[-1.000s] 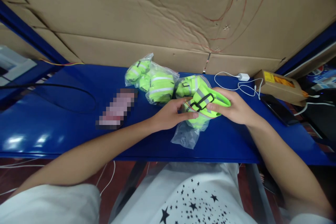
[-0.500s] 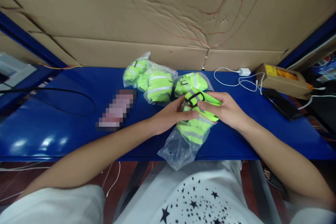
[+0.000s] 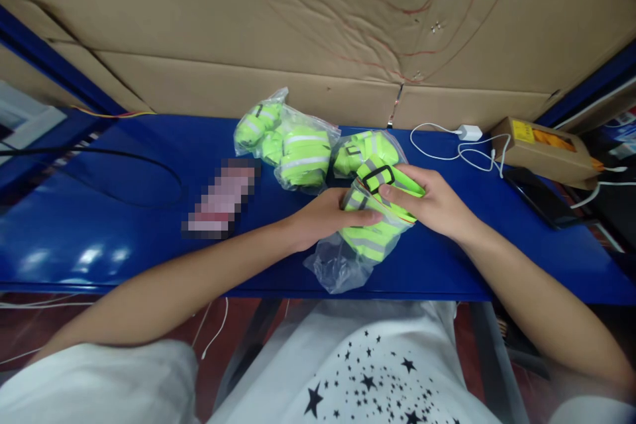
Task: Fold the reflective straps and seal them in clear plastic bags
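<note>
A folded neon-yellow reflective vest with grey stripes and a black buckle sits partly inside a clear plastic bag at the front of the blue table. My left hand grips the bag's mouth at the vest's left side. My right hand holds the vest's upper end from the right. Two bagged vests and a third bagged vest lie just behind.
A blurred pinkish object lies left of my hands. A white charger with cable, a cardboard box and a dark phone are at the right. A black cable loops at the left. Cardboard lines the back wall.
The vest has gone deeper into the clear bag, and the bag's loose end has drawn back onto the table edge. Both hands shifted slightly.
</note>
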Motion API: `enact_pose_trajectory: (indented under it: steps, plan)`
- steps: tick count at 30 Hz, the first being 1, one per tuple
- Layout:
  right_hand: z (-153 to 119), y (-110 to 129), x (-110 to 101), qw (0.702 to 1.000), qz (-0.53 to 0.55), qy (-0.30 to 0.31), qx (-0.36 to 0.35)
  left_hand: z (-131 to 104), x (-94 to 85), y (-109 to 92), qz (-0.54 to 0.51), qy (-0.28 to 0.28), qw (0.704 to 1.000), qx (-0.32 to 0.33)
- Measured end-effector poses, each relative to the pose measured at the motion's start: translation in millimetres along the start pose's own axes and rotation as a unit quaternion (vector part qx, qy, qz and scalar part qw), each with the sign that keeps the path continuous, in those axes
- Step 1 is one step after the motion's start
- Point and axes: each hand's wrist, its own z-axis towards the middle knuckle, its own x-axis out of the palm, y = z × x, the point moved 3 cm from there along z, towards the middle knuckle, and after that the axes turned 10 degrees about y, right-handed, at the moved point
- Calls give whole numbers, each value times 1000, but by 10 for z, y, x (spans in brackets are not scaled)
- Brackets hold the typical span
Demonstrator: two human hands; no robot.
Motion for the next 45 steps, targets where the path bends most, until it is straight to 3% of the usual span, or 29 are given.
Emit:
enact_pose_trajectory:
  steps: [7, 16, 22, 27, 35, 41, 45]
  plan:
    - [18, -84, -128, 993, -1, 115, 4, -14, 8, 19, -22, 17, 1000, -1]
    - [42, -108, 27, 993, -31, 113, -14, -21, 34, -15, 97, -29, 995, 10]
    - [-42, 2, -100, 981, 23, 189, 31, -35, 57, -51, 97, 31, 995, 10]
    - [-94, 105, -110, 993, 4, 116, 15, -64, 86, -75, 94, 67, 993, -1]
    - [-139, 157, -33, 995, -22, 98, -7, -109, 143, -117, 163, 53, 984, 48]
    - [-89, 172, 176, 988, -57, 138, -37, -119, 190, -91, 159, 50, 986, 4]
    - [-80, 95, 156, 974, 112, 193, 27, -79, 84, -102, 110, 11, 994, 7]
